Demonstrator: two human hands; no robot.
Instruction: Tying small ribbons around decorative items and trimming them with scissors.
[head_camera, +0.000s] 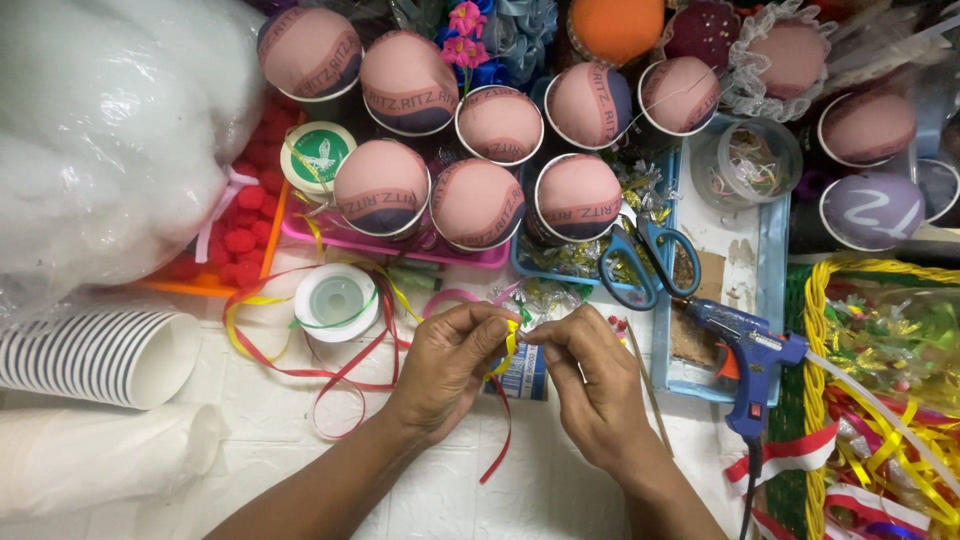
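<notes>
My left hand (450, 365) and my right hand (590, 385) meet at the middle of the white table, fingertips pinched together on thin ribbon. A yellow ribbon (510, 345) runs between the fingertips, and a red ribbon (500, 440) hangs down from them toward me. More red and yellow ribbon loops to the left around a white ribbon spool (337, 300). A small blue-and-white packet (522, 375) lies under the hands.
Several paper cups topped with pink fabric domes (478, 203) fill the back. Blue scissors (648, 258) and a blue glue gun (745, 355) lie at right by a blue tray (772, 250). Stacked paper cups (100, 355) lie left; a yellow basket (815, 400) sits right.
</notes>
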